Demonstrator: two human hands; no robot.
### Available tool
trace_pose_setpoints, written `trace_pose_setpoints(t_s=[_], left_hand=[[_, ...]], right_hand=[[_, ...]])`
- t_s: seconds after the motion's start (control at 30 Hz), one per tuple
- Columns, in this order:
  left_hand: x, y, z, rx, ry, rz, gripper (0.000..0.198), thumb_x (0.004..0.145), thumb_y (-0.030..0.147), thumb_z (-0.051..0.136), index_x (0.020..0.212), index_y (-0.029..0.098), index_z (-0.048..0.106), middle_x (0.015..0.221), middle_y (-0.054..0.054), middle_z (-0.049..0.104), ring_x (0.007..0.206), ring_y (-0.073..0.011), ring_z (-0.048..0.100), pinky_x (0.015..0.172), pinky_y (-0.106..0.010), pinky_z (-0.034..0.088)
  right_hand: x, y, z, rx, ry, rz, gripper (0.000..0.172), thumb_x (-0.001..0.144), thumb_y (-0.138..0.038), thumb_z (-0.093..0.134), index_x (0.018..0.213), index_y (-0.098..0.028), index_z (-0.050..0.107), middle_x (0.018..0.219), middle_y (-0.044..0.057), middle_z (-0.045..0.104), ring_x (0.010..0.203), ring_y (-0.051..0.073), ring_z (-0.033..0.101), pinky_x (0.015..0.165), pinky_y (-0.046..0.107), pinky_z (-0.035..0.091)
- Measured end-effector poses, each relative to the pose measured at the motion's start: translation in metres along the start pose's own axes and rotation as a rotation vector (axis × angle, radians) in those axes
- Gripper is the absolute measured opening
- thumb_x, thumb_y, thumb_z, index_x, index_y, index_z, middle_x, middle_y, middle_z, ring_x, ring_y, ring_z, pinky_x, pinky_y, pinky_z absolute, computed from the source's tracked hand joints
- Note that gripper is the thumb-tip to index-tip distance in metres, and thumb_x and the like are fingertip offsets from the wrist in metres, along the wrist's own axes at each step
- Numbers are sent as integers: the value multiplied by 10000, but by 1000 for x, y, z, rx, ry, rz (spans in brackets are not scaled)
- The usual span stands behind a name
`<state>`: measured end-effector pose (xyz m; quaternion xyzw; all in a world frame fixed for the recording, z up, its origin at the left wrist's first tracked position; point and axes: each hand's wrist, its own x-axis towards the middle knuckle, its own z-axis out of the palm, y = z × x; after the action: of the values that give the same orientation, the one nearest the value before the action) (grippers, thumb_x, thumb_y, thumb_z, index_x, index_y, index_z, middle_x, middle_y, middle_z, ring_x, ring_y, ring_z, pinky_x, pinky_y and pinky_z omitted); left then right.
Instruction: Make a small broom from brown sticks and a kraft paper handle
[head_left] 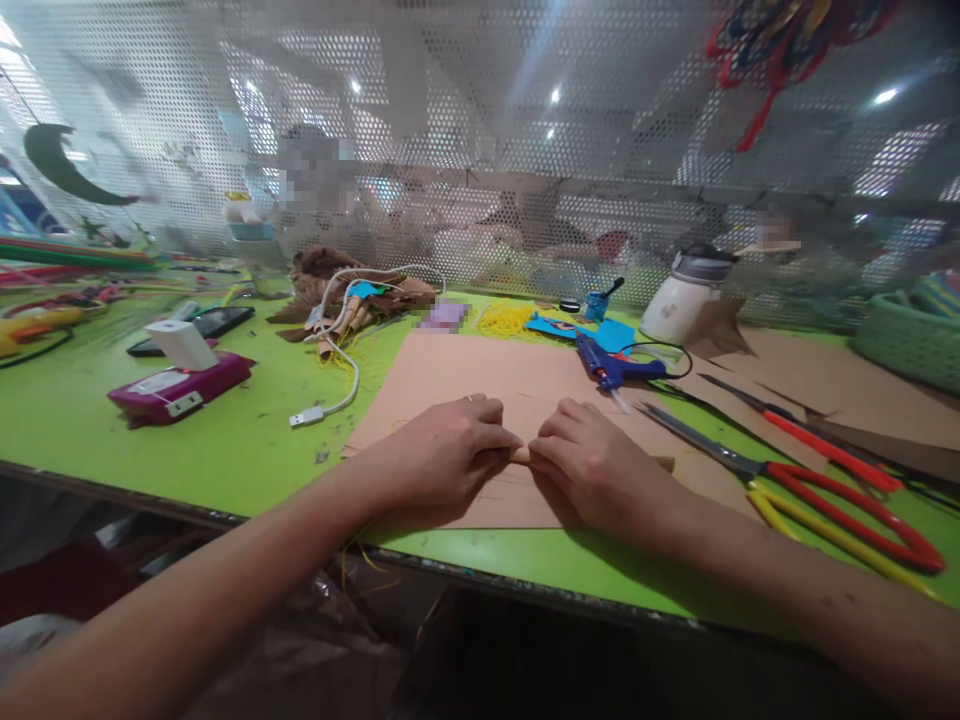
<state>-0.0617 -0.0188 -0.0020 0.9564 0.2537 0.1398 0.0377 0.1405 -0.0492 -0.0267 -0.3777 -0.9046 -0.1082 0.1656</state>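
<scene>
Over one brown paper sheet [465, 375], the left hand [450, 450] and right hand [592, 455], fingers curled nearly closed, pinch one thin tan roll [520, 455] at the sheet's near part. Beyond them are one blue glue gun [611, 368], one white bottle [675, 305] and, leftward, one white cable [352, 375].

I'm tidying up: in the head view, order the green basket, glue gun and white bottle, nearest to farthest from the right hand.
1. Glue gun, just beyond the right hand.
2. White bottle, farther back.
3. Green basket, far right.
</scene>
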Motion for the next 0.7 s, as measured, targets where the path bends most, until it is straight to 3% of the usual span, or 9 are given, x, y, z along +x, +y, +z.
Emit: trace_pose_setpoints(t_s=[0.2,0.5,0.7], left_hand=[[1,5,-2,24,31,-22,186,862,206,451,869,171,633,844,-57,540,816,-174,510,732,-293,399],[18,5,7,156,17,-3,241,866,240,428,706,167,594,716,-42,543,677,-161,505,613,-285,372],[20,4,17,60,79,-151,292,880,385,437,784,175,616,773,-44,549,664,-147,519,565,-259,376]], right_hand=[[7,5,-6,20,-75,-45,201,848,-101,436,727,-121,595,746,97,561,764,194,419,680,339,354],[8,9,-10,182,-101,20,230,874,-140,435,725,-147,610,779,84,573,792,183,472,683,305,382],[7,10,-11,313,-86,120,191,889,-205,463,826,-151,635,808,77,593,758,167,519,653,279,379]])
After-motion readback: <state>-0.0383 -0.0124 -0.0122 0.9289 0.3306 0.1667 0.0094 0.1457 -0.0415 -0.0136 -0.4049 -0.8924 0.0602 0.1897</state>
